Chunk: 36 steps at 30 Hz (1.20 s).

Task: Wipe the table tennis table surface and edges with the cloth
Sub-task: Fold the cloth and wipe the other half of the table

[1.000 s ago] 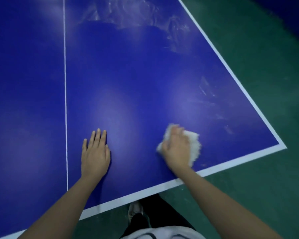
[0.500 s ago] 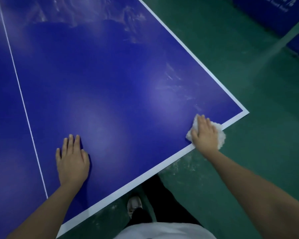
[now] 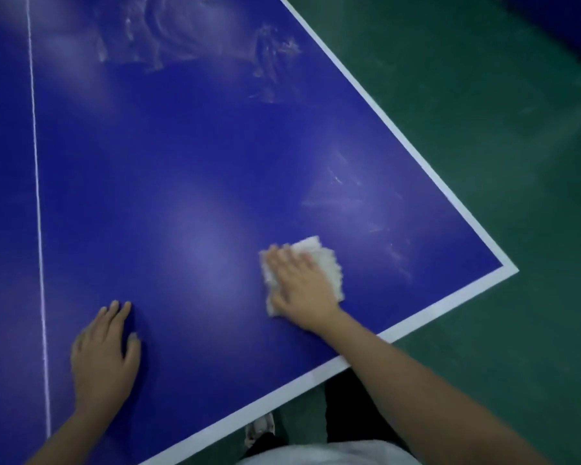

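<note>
A blue table tennis table point(image 3: 188, 169) with white edge lines fills most of the view; its near right corner point(image 3: 507, 268) points right. My right hand point(image 3: 299, 286) lies flat on a white fluffy cloth point(image 3: 322, 260), pressing it to the blue surface a little inside the near edge. The cloth shows past my fingers and at the hand's left side. My left hand point(image 3: 103, 354) rests palm down on the table, fingers together, just right of the thin white centre line point(image 3: 37, 203). Whitish smears point(image 3: 195, 38) mark the far surface, with fainter streaks point(image 3: 346, 196) near the corner.
Green floor point(image 3: 483, 129) surrounds the table on the right and near side. My dark trouser leg point(image 3: 349, 411) and a shoe point(image 3: 260, 427) stand right against the near edge. A dark blue barrier point(image 3: 567, 21) shows at the top right.
My right hand with the cloth has slid from the near white edge line by the corner back left onto the blue surface. The left hand stays planted; the view has swung.
</note>
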Available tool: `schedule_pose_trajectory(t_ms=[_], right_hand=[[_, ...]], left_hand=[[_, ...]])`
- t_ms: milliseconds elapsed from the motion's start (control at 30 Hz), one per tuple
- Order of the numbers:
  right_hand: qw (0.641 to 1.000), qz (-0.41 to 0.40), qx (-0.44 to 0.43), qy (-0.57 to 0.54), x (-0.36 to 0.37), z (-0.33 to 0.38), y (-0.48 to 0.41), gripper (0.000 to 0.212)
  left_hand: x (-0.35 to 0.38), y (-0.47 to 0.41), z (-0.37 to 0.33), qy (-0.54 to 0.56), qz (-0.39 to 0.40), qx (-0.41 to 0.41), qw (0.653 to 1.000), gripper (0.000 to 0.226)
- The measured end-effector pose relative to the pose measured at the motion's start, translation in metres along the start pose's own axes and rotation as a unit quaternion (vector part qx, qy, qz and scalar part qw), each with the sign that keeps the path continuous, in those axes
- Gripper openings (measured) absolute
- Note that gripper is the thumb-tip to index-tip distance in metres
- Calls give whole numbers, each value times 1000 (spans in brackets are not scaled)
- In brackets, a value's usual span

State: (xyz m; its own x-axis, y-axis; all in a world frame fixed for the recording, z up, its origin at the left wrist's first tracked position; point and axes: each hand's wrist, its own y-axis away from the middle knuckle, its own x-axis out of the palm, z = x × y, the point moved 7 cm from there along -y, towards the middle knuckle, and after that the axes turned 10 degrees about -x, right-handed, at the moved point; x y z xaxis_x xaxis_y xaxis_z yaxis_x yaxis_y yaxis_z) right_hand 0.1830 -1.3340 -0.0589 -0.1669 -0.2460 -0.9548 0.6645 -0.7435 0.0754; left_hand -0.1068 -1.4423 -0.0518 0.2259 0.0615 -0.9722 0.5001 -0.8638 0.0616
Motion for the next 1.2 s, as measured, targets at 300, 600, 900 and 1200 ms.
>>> schedule_pose_trajectory(t_ms=[300, 600, 900, 1200], right_hand=[[949, -69, 301, 55, -66, -206, 80, 56], [949, 88, -298, 47, -47, -114, -32, 62], [985, -60, 154, 48, -113, -293, -165, 59], [890, 155, -425, 53, -39, -93, -9, 69]], left_hand=[[-4, -36, -99, 41, -53, -101, 993, 54], [38, -98, -225, 79, -41, -42, 995, 43], [48, -109, -234, 19, -46, -96, 994, 45], [48, -109, -234, 19, -45, -103, 993, 44]])
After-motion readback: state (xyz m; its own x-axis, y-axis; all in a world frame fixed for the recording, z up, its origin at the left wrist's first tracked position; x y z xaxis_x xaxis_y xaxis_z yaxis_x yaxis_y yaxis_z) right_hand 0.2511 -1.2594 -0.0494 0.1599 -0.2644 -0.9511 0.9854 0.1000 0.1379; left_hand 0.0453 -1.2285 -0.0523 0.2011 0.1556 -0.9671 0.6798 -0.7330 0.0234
